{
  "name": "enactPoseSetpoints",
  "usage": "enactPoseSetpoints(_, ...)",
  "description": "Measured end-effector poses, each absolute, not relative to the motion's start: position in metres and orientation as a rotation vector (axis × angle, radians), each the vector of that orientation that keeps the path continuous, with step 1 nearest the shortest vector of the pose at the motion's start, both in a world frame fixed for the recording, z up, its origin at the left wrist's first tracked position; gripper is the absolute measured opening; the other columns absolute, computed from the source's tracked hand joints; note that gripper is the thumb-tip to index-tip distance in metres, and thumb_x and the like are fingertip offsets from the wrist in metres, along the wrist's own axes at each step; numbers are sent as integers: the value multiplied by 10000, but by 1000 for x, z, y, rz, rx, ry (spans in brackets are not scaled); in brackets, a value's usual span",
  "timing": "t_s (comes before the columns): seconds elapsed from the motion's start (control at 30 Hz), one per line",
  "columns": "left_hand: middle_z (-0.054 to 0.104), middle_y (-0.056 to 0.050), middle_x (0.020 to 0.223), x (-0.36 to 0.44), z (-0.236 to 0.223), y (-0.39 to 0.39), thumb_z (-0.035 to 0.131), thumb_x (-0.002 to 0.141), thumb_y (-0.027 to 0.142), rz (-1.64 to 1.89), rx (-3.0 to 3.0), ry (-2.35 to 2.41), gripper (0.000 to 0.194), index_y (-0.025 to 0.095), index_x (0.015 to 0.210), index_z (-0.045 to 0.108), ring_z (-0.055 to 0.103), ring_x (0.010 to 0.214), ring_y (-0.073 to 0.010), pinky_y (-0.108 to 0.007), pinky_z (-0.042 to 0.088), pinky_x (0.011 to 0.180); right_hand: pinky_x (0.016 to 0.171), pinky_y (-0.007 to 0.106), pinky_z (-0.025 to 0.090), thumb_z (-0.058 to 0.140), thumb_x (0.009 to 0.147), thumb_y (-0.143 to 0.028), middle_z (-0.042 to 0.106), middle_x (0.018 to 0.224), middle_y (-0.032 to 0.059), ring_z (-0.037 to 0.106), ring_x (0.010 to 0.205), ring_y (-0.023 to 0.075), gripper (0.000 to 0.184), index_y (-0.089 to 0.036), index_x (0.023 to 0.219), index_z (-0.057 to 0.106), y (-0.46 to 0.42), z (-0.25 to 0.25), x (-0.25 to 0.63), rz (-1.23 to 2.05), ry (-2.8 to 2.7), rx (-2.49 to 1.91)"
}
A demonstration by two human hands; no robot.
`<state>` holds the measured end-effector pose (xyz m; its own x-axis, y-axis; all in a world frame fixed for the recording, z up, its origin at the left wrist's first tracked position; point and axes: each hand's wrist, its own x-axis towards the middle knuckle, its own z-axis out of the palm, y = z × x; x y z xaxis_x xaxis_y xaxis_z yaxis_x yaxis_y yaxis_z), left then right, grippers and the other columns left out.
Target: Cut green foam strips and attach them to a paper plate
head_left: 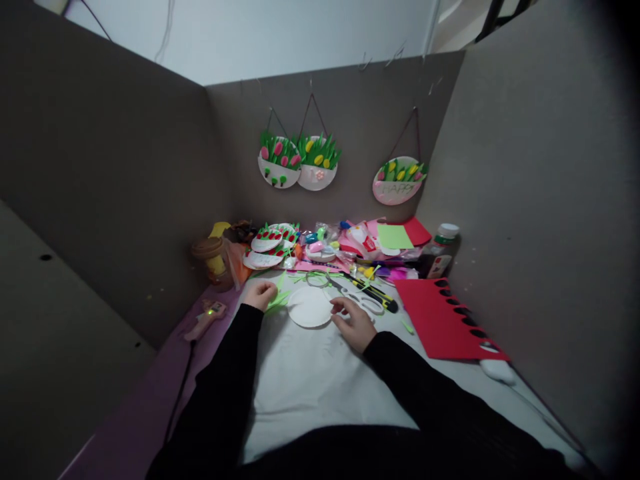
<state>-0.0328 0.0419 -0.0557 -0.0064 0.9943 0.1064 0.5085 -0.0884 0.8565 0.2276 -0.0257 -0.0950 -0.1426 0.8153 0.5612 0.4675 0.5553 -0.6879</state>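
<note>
A round white paper plate (310, 308) lies in front of me on the white-covered table. My right hand (354, 325) is at its right rim, thumb and fingers bent and closed on the edge. My left hand (261, 295) is to the left of the plate with its fingers curled; what they hold, if anything, is hidden. Green paper leaves (278, 301) lie beside that hand, between it and the plate. Behind the plate are a roll of clear tape (317, 278), white-handled scissors (370, 304) and a yellow-and-black utility knife (376, 293).
Red paper (440, 320) with cut-out holes lies at right, by a white computer mouse (497, 371). A pink glue gun (206, 321) with a cord is at left. Finished plates (265, 259), craft supplies and a bottle (443, 250) line the back. Grey panels (350, 120) enclose the table.
</note>
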Motion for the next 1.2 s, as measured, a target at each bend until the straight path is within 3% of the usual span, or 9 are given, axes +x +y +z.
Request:
enactPoseSetpoints(0.13, 623, 13, 582, 17, -58, 21, 565, 630, 345, 856, 1385, 1154, 235, 166, 765, 496, 327, 324, -35, -177, 229, 345, 680, 316, 490, 526, 742, -152, 583, 1017, 72, 572, 844, 171, 413, -212, 1141, 442, -28, -90, 227, 379, -1681, -1042)
enactPoseSetpoints(0.23, 614, 20, 524, 47, -61, 2, 641, 564, 313, 751, 1351, 1005, 322, 167, 797, 474, 363, 351, -36, -159, 222, 375, 814, 387, 461, 520, 733, -132, 523, 1178, 104, 505, 1058, 225, 457, -212, 1176, 438, -29, -86, 231, 174, -1716, -969)
enactPoseSetpoints(0.33, 616, 17, 528, 55, -59, -9, 669, 581, 352, 667, 1327, 922, 331, 156, 786, 500, 302, 320, -17, -164, 168, 357, 848, 399, 442, 476, 734, -89, 623, 968, 54, 556, 966, 207, 390, -220, 1101, 494, -27, -84, 234, 174, -1798, -917)
enactPoseSetpoints(0.43, 629, -8, 599, 49, -57, -8, 671, 604, 477, 721, 1193, 858, 422, 134, 815, 545, 405, 362, -31, -163, 228, 364, 742, 334, 481, 479, 733, -98, 639, 780, 9, 606, 754, 162, 326, -215, 1036, 503, -26, -85, 231, 386, -1705, -956)
enactPoseSetpoints(0.53, 635, -12, 645, 44, -59, -5, 701, 586, 495, 815, 1104, 807, 472, 131, 852, 561, 443, 378, -35, -162, 254, 354, 679, 300, 487, 527, 723, -151, 639, 720, -5, 615, 681, 150, 296, -208, 1012, 490, -26, -86, 226, 559, -1542, -1000)
enactPoseSetpoints(0.67, 637, -3, 629, 50, -68, -2, 785, 511, 368, 768, 1127, 825, 453, 133, 827, 562, 471, 386, -44, -158, 309, 363, 651, 285, 477, 525, 712, -154, 620, 707, -9, 600, 655, 142, 301, -209, 1005, 491, -24, -91, 222, 637, -1523, -1014)
enactPoseSetpoints(0.83, 649, -22, 689, 56, -75, 3, 802, 469, 312, 1044, 1094, 888, 445, 130, 805, 575, 573, 556, -94, -215, 462, 545, 667, 286, 472, 529, 719, -190, 599, 811, 17, 588, 742, 147, 321, -220, 1029, 452, -19, -97, 224, 766, -1422, -978)
enactPoseSetpoints(1.07, 642, -24, 713, 52, -71, 2, 654, 595, 162, 1306, 1555, 1020, 169, 145, 760, 623, 591, 660, -121, -230, 464, 634, 473, 253, 454, 459, 796, -488, 587, 947, 38, 607, 578, 126, 349, -249, 1040, 392, -24, -89, 219, 1336, -1113, -853)
enactPoseSetpoints(1.2, 632, -14, 638, 51, -69, -3, 613, 636, 147, 1238, 1786, 982, 121, 155, 754, 640, 596, 648, -136, -279, 469, 713, 463, 217, 436, 668, 649, -357, 588, 744, -32, 597, 538, 115, 426, -231, 967, 415, -25, -84, 215, 1507, -1030, -911)
